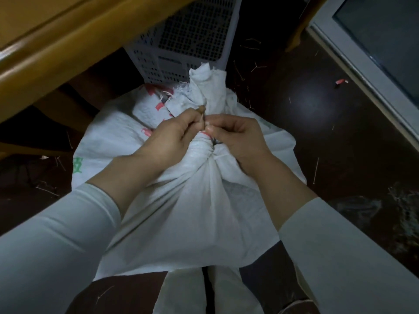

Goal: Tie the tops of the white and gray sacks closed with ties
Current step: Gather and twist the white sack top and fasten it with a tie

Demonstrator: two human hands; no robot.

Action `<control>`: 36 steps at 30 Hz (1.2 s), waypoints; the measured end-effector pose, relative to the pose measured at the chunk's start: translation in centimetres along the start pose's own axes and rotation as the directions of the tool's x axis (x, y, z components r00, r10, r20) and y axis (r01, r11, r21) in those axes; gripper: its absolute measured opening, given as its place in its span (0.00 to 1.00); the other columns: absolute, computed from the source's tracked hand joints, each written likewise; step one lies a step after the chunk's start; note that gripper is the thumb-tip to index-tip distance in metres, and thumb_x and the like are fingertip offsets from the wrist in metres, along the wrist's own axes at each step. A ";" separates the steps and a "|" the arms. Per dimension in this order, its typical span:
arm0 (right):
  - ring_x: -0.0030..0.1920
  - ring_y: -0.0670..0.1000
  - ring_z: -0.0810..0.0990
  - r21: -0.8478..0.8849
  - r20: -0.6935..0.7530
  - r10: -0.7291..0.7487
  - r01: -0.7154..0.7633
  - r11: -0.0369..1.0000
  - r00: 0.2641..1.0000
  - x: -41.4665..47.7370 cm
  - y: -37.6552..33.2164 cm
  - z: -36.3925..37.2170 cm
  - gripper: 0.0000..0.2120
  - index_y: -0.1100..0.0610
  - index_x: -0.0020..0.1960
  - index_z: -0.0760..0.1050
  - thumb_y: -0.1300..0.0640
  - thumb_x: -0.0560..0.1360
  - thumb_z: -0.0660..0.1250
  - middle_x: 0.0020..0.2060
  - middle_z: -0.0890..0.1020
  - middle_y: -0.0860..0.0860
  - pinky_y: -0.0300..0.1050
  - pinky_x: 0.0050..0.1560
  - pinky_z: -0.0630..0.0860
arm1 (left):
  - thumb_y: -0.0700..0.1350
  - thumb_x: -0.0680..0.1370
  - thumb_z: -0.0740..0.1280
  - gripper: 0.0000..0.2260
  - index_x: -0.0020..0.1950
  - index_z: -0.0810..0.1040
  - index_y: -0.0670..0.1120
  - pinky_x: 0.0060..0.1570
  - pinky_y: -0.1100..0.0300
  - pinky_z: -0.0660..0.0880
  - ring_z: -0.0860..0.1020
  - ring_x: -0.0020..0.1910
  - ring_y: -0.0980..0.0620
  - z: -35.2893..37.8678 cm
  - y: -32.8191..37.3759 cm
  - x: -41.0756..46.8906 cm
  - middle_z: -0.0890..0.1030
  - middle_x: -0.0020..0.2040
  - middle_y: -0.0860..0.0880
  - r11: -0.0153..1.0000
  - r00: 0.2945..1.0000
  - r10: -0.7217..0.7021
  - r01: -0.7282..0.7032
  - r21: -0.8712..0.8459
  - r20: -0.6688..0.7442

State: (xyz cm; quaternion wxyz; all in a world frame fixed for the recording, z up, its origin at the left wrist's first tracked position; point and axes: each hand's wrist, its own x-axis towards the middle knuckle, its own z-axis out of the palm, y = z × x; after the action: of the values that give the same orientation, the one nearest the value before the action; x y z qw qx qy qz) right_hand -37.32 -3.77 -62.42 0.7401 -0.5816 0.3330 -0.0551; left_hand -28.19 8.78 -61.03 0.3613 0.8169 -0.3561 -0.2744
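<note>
Both the left hand and right hand are pinching a thin tie with curled fingers, just above the bunched neck of the white sack beneath them, probably needing even, opposite pulls.

Dark littered floor, yellow wooden furniture, perforated crate
</note>
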 end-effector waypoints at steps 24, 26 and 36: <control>0.43 0.49 0.82 -0.617 0.108 0.071 0.010 0.787 0.992 3.4 -4.1 1.3 0.10 0.57 0.37 0.80 0.57 0.60 0.80 0.34 0.82 0.50 0.48 0.56 0.78 | 0.37 0.72 0.71 0.01 0.40 0.81 0.40 0.42 0.61 0.81 0.83 0.36 0.53 0.4 0.6 0.2 0.85 0.33 0.48 0.457 0.814 -0.580 0.327 -0.827 0.001; 0.43 0.46 0.80 -0.663 0.137 0.082 0.030 0.748 0.987 3.6 -4.6 1.5 0.10 0.55 0.36 0.79 0.55 0.61 0.80 0.32 0.79 0.46 0.44 0.56 0.78 | 0.36 0.71 0.71 0.02 0.38 0.81 0.40 0.41 0.61 0.81 0.83 0.35 0.53 0.1 0.3 0.4 0.84 0.32 0.48 0.432 0.809 -0.587 0.342 -0.834 0.028; 0.41 0.44 0.78 -0.800 0.190 0.104 0.093 0.593 0.976 4.1 -5.5 1.9 0.13 0.55 0.37 0.79 0.52 0.60 0.80 0.32 0.77 0.44 0.41 0.52 0.79 | 0.39 0.64 0.71 0.05 0.38 0.83 0.40 0.42 0.62 0.81 0.84 0.37 0.54 -1.6 -0.4 1.2 0.85 0.34 0.47 0.454 0.830 -0.520 0.470 -0.757 0.203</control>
State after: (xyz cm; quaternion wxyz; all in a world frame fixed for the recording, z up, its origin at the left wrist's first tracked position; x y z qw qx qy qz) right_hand -31.44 -5.90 -59.08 0.4299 -0.8539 0.2409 0.1672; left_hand -26.19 8.65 -60.60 0.5933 0.6504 0.0634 -0.4700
